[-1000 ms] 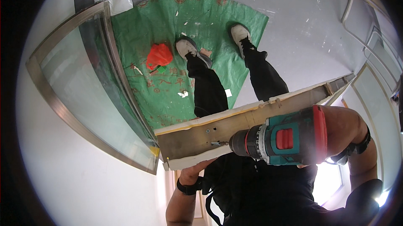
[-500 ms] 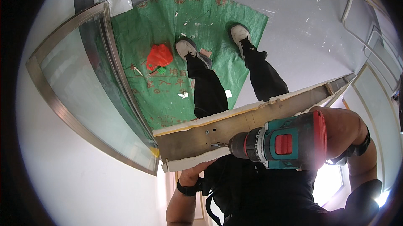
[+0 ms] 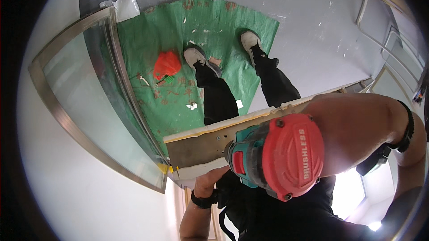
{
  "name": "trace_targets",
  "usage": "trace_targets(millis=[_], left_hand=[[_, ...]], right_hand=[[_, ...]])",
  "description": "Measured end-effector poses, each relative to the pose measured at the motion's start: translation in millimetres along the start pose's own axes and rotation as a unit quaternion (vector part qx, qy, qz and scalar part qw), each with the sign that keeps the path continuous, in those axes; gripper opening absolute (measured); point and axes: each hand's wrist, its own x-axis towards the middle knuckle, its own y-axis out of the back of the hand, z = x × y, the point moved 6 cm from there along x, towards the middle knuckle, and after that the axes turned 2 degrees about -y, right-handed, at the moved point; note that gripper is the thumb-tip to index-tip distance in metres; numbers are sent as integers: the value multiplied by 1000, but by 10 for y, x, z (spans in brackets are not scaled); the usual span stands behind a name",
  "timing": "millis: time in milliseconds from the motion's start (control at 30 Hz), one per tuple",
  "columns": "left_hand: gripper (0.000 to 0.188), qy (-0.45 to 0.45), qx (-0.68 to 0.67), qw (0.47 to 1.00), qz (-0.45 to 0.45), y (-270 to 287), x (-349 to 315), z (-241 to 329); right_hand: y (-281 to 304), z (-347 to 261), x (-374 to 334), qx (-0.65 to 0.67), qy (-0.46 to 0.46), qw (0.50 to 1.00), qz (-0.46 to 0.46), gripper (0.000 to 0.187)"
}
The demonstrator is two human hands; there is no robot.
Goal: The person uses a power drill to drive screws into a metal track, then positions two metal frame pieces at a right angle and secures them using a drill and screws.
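Note:
A long metal channel (image 3: 192, 149) with ragged white edges runs across in front of my body. Over its middle is a teal cordless drill (image 3: 240, 162) with a red rear cap, its back end turned up toward me. My right hand (image 3: 328, 122) holds the drill, its fingers mostly hidden behind the body. The drill also covers its own bit and tip. A screw head (image 3: 218, 138) and a dark hole show in the channel beside it. My left hand (image 3: 209, 180) is against the channel's near edge, its fingers hidden beneath.
To the left stands a metal-framed glass panel (image 3: 51, 46). A green sheet (image 3: 174, 22) under my feet carries a red plastic bag (image 3: 167, 64) and white scraps. Metal rails (image 3: 371, 35) stand at the far right. Grey floor (image 3: 308, 31) extends beyond the sheet.
The drill has tipped up and its rear has swung left, so the red cap faces me and the bit is out of sight. My right forearm has swung up. My left hand stays at the edge.

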Motion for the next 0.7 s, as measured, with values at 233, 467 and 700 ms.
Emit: trace_targets(millis=[233, 467, 700], left_hand=[[36, -57, -13, 998, 26, -102, 196, 348], [36, 51, -256, 962, -83, -125, -220, -56], [31, -82, -122, 989, 12, -40, 72, 280]], right_hand=[[39, -188, 191, -79, -66, 995, -7, 31], [-3, -145, 284, -69, -96, 993, 5, 32], [-47, -117, 307, -64, -114, 991, 21, 32]])
